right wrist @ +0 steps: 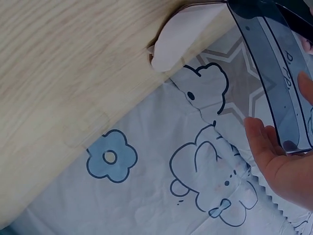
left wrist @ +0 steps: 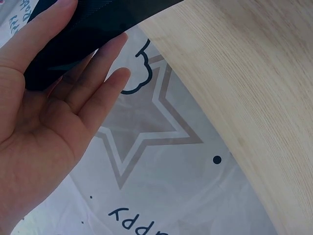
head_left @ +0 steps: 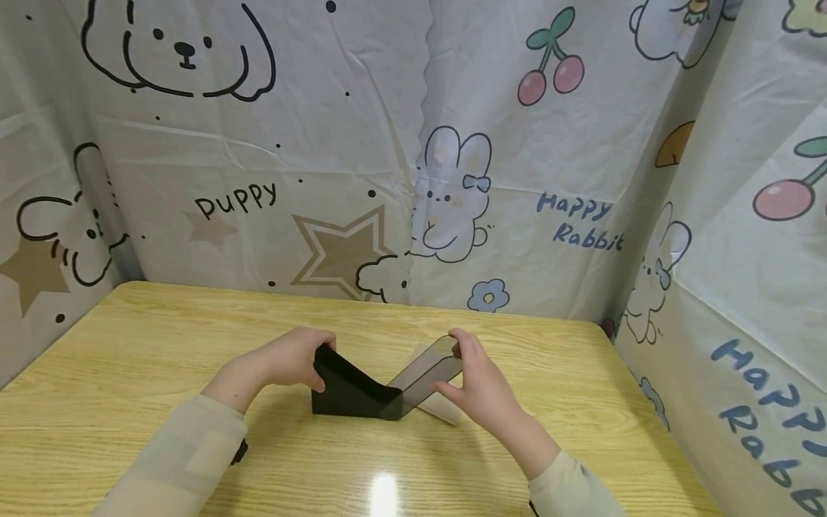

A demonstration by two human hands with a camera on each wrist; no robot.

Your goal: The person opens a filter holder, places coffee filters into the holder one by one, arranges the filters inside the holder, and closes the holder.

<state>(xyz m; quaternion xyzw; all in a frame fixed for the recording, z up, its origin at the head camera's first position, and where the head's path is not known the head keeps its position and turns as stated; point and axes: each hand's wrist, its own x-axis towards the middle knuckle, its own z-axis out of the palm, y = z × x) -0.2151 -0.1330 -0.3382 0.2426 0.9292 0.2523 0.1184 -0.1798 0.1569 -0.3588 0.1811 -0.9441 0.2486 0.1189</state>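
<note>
A black box (head_left: 352, 393) with a smoky see-through lid (head_left: 420, 380) is tilted open above the table, the two parts meeting in a V. My left hand (head_left: 291, 359) grips the black part at its left end, the thumb on the near side; in the left wrist view its dark wall (left wrist: 105, 36) lies between thumb and fingers. At the lid's raised right end, my right hand (head_left: 481, 391) holds the edges between thumb and fingers. The right wrist view shows the clear lid (right wrist: 279, 83) beside the fingers. Behind the lid lies a flat pale piece (head_left: 442, 411), partly hidden.
The light wood table (head_left: 161, 345) reaches back to a hanging cloth (head_left: 362, 143) printed with puppies, rabbits and stars. A second cloth side (head_left: 730, 287) closes off the right. A dark band (head_left: 240, 452) shows at the left sleeve.
</note>
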